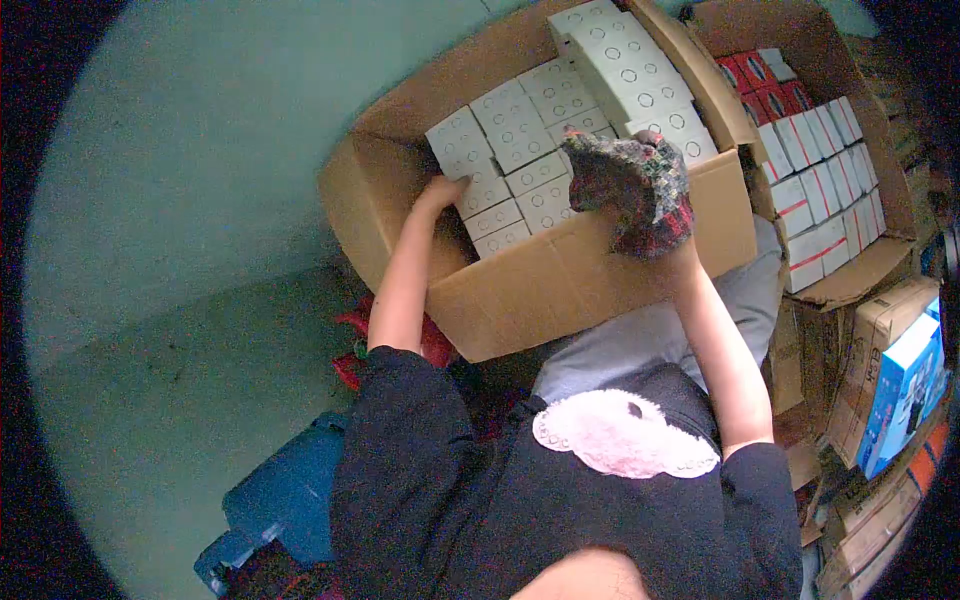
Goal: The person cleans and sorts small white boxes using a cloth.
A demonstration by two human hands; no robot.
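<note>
Small white boxes [515,125] with round printed marks are packed in rows and stacks inside a large open cardboard carton [560,285]. My bare left hand [443,192] reaches into the carton's left side, its fingers closed at the edge of a small white box [483,190]. Part of those fingers is hidden. Over the near side of the carton is my right hand [640,190], covered by a worn, dirty glove with a dark, mottled surface and reddish cuff. Its fingers are hard to separate, and nothing held in them can be made out.
To the right stands a second open carton [870,265] with red boxes [765,88] and red-striped white boxes [820,190]. A blue box [905,390] leans by flattened cardboard. A pale green wall [220,170] borders the left; a blue plastic object [285,480] sits lower left.
</note>
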